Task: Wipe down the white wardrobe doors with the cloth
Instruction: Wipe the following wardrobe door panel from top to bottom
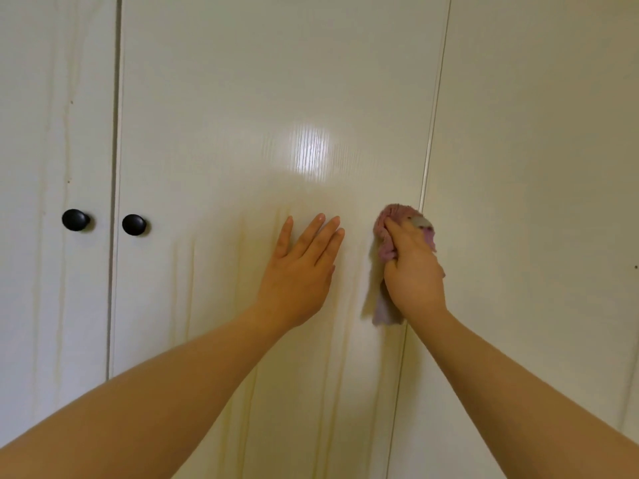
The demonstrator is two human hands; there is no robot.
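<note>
A glossy white wardrobe fills the view, with the middle door (242,115) straight ahead. My left hand (301,267) lies flat on this door, fingers straight and spread upward. My right hand (413,267) grips a bunched pink cloth (390,219) and presses it against the door's right edge, beside the seam to the right panel (539,167). A loose end of the cloth hangs below my right wrist. Yellowish streaks run down the lower part of the middle door.
The left door (52,115) carries a round black knob (75,220). A second black knob (133,224) sits on the middle door's left edge. A dark gap separates these two doors.
</note>
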